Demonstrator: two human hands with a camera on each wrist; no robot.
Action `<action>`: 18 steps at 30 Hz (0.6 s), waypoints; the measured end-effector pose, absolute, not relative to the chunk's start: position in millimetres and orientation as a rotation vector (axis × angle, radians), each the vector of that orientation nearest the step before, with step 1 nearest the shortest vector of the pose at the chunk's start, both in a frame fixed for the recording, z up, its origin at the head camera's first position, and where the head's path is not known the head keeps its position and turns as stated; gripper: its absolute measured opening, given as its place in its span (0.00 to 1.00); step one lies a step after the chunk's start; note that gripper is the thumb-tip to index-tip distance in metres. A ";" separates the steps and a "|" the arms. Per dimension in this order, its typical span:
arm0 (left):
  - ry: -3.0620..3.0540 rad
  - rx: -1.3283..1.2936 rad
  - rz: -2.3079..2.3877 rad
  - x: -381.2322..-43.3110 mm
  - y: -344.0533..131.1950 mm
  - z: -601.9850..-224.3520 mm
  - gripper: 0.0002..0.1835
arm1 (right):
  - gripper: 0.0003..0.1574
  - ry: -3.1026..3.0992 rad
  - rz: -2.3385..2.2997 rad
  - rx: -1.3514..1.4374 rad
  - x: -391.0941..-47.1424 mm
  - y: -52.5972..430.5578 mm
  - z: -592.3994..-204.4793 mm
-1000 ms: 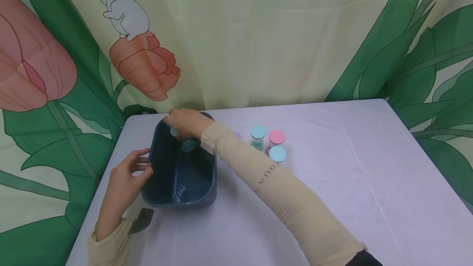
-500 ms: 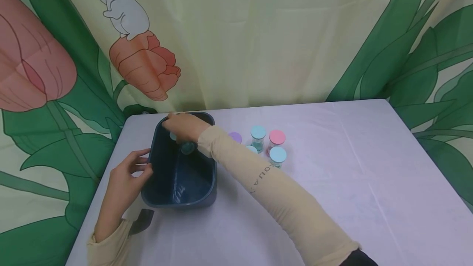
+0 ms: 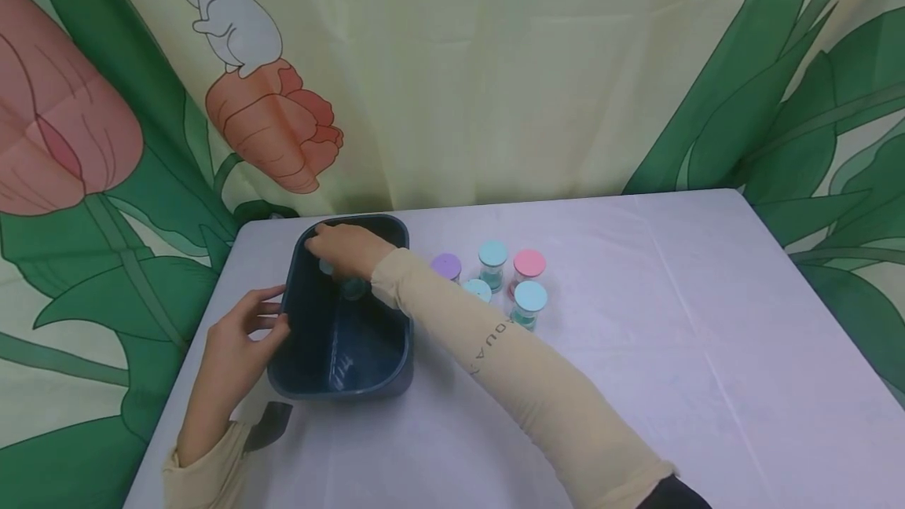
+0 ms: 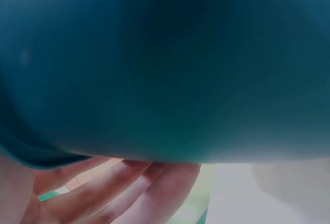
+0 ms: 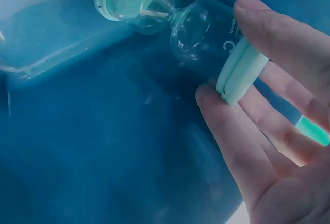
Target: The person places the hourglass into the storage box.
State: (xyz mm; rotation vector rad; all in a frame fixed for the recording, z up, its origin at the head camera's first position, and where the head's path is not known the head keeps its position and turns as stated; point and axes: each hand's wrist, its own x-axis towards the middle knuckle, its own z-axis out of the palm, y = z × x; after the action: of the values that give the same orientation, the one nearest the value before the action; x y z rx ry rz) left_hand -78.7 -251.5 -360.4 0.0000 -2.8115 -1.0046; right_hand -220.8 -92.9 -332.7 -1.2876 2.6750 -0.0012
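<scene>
In the head view my right hand reaches into the far end of a dark blue plastic bin. The right wrist view shows its thumb and fingers pinching one mint-green end cap of a small clear hourglass. That hourglass lies tilted inside the bin, its far cap and pale sand toward the upper left. At the bin's left side, my left hand touches the outer wall with loosely spread fingers and thumb. In the head view the right hand partly covers the hourglass.
Right of the bin, several hourglasses stand grouped on the white-covered table: one with a purple cap, one with a pink cap, and others with light blue caps. A printed cloth hangs behind the table.
My right hand and forearm have shifted slightly left and nearer me, uncovering the purple-capped hourglass and a light blue one. The left hand stays against the bin.
</scene>
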 end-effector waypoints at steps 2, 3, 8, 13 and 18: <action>-2.809 0.001 -1.005 -78.7 -251.3 -360.5 0.24 | 0.34 2.676 -0.016 -1.283 -221.2 -92.6 -333.3; -2.809 0.001 -1.003 -78.9 -251.2 -360.4 0.24 | 0.33 2.678 -0.025 -1.281 -221.6 -92.3 -333.5; -2.810 0.008 -0.998 -79.2 -249.8 -360.0 0.24 | 0.33 2.688 -0.051 -1.277 -223.0 -89.8 -332.9; -2.811 0.009 -0.990 -79.6 -249.8 -359.7 0.24 | 0.31 2.730 -0.034 -1.342 -223.4 -88.2 -329.1; -2.815 0.011 -0.988 -79.7 -250.7 -359.1 0.24 | 0.30 2.748 -0.068 -1.393 -222.3 -84.8 -321.4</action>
State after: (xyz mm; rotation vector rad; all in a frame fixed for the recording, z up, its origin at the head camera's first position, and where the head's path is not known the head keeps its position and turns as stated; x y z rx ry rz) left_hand -79.7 -250.7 -359.1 0.0109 -2.8153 -0.9881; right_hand -222.3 -84.8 -321.4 -1.3926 2.7475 -0.0682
